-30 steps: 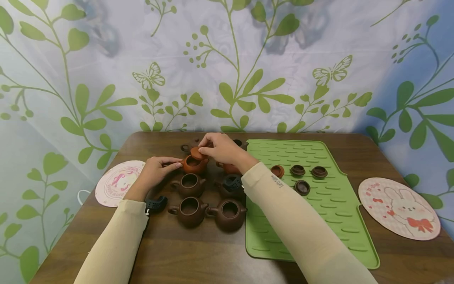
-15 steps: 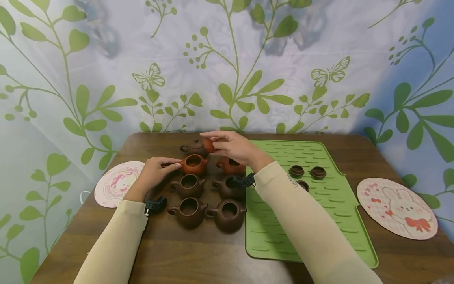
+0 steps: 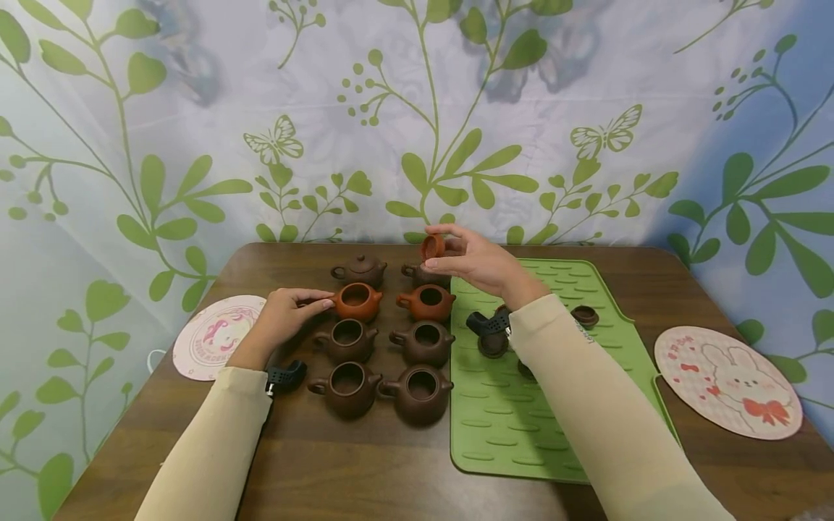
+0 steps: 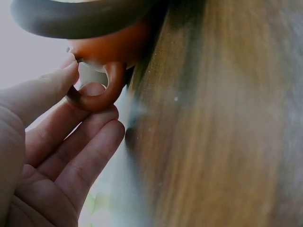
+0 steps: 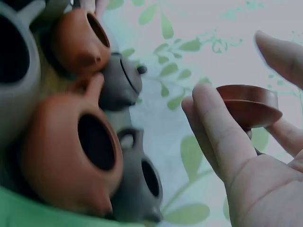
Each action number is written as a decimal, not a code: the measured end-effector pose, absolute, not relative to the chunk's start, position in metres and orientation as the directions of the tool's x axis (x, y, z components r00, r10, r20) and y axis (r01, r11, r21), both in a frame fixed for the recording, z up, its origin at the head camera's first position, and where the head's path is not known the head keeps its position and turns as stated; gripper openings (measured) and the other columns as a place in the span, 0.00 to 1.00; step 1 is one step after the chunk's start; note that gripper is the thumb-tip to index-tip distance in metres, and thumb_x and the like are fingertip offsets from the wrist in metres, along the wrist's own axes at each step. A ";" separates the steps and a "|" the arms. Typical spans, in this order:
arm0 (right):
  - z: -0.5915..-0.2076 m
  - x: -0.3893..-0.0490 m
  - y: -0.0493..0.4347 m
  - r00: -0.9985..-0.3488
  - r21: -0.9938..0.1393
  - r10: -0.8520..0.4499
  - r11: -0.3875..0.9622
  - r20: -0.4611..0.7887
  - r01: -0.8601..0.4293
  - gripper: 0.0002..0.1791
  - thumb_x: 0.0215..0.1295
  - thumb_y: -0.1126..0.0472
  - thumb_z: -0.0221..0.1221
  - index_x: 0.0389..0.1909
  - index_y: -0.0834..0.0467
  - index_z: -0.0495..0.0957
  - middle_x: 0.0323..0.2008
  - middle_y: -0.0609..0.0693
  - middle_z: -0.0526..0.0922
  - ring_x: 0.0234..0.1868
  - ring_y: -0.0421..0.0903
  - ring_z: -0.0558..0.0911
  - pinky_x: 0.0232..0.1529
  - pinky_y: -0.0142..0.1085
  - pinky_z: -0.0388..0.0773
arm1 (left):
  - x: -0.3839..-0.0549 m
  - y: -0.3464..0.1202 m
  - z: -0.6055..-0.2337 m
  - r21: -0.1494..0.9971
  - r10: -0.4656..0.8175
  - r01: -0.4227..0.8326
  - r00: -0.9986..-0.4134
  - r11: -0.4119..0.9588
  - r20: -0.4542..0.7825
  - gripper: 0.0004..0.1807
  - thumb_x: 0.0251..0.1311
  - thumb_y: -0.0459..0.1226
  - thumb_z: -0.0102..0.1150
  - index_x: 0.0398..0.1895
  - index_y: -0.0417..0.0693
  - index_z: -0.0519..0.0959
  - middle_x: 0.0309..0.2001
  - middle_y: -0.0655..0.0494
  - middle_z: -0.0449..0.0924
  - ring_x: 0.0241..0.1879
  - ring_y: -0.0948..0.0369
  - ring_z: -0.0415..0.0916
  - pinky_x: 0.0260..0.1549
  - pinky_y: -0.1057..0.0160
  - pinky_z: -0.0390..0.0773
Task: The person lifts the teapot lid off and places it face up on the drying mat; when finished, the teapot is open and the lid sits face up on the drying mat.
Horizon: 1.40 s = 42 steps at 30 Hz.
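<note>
My left hand pinches the handle of an orange clay teapot, which stands lidless on the table. Raised above the back right of the pots, my right hand holds an orange lid by its knob side, the hollow underside turned outward. In the right wrist view the lid sits among the fingers. Nearest below it are a second lidless orange teapot and a dark brown one, partly hidden by the hand. A brown teapot at the back left wears its lid.
Several lidless brown teapots, such as this one, stand in two columns toward the front. On the green mat lie lids, including a brown one; the right arm hides some. Round mats lie left and right.
My right hand has lifted the orange lid off the left orange teapot, tipped it over and carried it right. The left hand has stayed on the handle.
</note>
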State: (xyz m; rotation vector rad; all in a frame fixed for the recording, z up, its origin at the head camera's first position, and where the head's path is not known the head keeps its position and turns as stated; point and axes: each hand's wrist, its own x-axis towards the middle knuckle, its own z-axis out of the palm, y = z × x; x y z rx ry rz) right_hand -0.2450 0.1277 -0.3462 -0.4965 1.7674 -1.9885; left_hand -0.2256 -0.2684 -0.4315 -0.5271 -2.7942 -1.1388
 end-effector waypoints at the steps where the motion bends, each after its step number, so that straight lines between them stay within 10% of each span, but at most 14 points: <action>1: -0.346 -0.245 0.132 -0.849 -0.995 -0.528 -0.069 -0.028 0.076 0.39 0.72 0.72 0.66 0.80 0.55 0.62 0.72 0.61 0.65 0.66 0.62 0.76 0.69 0.53 0.69 | -0.226 -0.269 -0.432 0.663 0.282 0.341 -0.938 0.666 0.199 0.16 0.70 0.47 0.70 0.55 0.51 0.91 0.50 0.52 0.89 0.51 0.50 0.85 0.53 0.43 0.80; 23: -0.370 -0.242 0.185 -0.820 -0.880 -0.559 0.443 -0.120 -0.173 0.33 0.65 0.63 0.75 0.69 0.61 0.74 0.62 0.54 0.79 0.58 0.53 0.80 0.60 0.53 0.74 | -0.227 -0.269 -0.431 0.664 0.278 0.339 -0.940 0.666 0.199 0.16 0.70 0.48 0.69 0.55 0.52 0.91 0.51 0.51 0.88 0.52 0.49 0.84 0.55 0.43 0.79; 42: -0.384 -0.234 0.179 -0.805 -0.746 -0.556 0.623 -0.209 -0.236 0.28 0.56 0.67 0.79 0.56 0.64 0.77 0.52 0.59 0.80 0.47 0.55 0.79 0.46 0.47 0.78 | -0.227 -0.268 -0.430 0.661 0.283 0.335 -0.940 0.671 0.189 0.16 0.71 0.46 0.69 0.55 0.50 0.91 0.51 0.50 0.88 0.53 0.48 0.84 0.55 0.43 0.79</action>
